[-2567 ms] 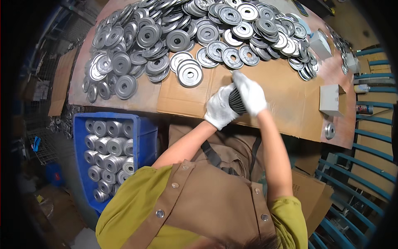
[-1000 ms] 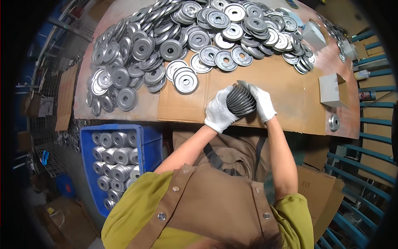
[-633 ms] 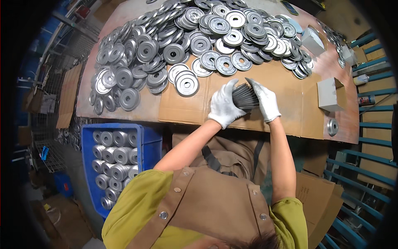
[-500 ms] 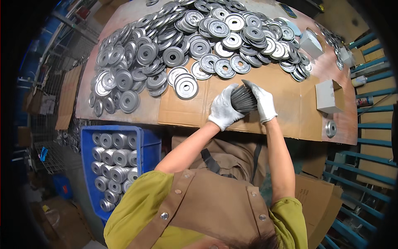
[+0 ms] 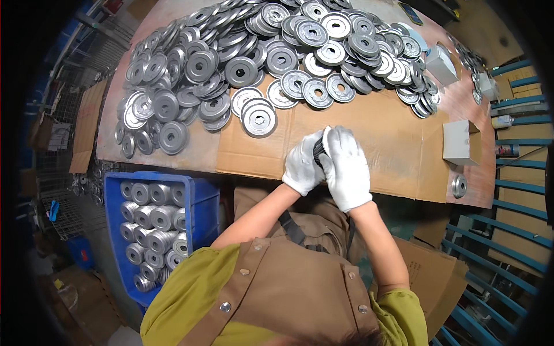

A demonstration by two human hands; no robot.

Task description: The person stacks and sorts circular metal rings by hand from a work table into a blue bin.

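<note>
Both my hands wear white gloves and are closed round a short stack of grey metal discs above the front part of a cardboard sheet. My left hand grips the stack from the left. From the right, my right hand covers most of it, with its fingertips at the top end. Only a narrow band of dark disc edges shows between the gloves. Just beyond lies a loose row of discs with centre holes, among them a bright disc on the cardboard.
A large heap of discs spreads over the far side of the table. Left of my body stands a blue crate with rows of stacked discs. A white open box and a small disc stack sit at the right.
The fanned discs between my hands are now squeezed into a tighter stack, mostly covered by the gloves. My right hand has turned and come in over them, slightly closer to my body.
</note>
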